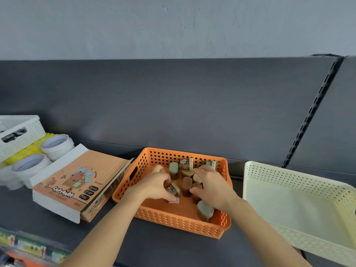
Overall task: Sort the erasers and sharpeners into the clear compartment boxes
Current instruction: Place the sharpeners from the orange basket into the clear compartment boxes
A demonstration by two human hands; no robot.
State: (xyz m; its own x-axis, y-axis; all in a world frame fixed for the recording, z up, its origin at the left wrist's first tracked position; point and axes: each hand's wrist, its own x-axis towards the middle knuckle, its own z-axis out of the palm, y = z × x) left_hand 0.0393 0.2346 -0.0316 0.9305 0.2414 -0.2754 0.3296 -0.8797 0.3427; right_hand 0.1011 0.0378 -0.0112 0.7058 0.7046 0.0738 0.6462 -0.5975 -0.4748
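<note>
Both my hands down in the orange basket among the little brown sharpeners.

My left hand curls its fingers and thumb round one small sharpener; my right hand lies bent over the loose sharpeners beside it, hands near but apart, and I cannot tell whether the right one grips any. All the pieces sit inside the orange basket, a white scrap of paper under my left thumb. Touching its left rim leans an open box printed "CAPYBARA", "NO.104", "24PCS". A cream basket stands just right, a narrow gap between. The dark shelf lies bare in front.
</note>
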